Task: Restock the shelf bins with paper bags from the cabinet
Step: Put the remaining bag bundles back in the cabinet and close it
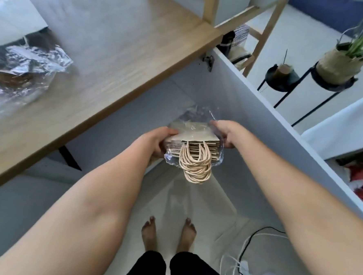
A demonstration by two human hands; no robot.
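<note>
Item: bundle of paper bags (192,136) — flat kraft-brown bags stacked in a clear plastic wrapper (199,115), held at frame centre, in front of the open cabinet and above the pale floor. Beige twisted-cord handles (196,166) hang out of the near end in a loose bunch, toward 6 o'clock. The wrapper is crumpled and loose at the far end, toward 12 o'clock.

Left hand (154,142): at 9 o'clock of the bundle, fingers curled round its left edge, gripping it.

Right hand (225,133): at 3 o'clock of the bundle, thumb and fingers clamped on its right edge and the plastic there.

Cabinet door (262,121): white, swung open, running from 12 toward 4 o'clock just right of the right hand; a metal hinge (208,62) shows at its top corner.

Wooden countertop (109,54): runs from 8 toward 1 o'clock, above and left of the bundle. A second plastic-wrapped pack (23,72), crumpled and blurred, lies on it at 10 o'clock, well apart from the hands.

Periphery: two potted plants on black stands (333,68) at 2 o'clock beyond the door; bare feet (168,234) at 6 o'clock; black and white cables (248,243) on the floor at 5 o'clock.
</note>
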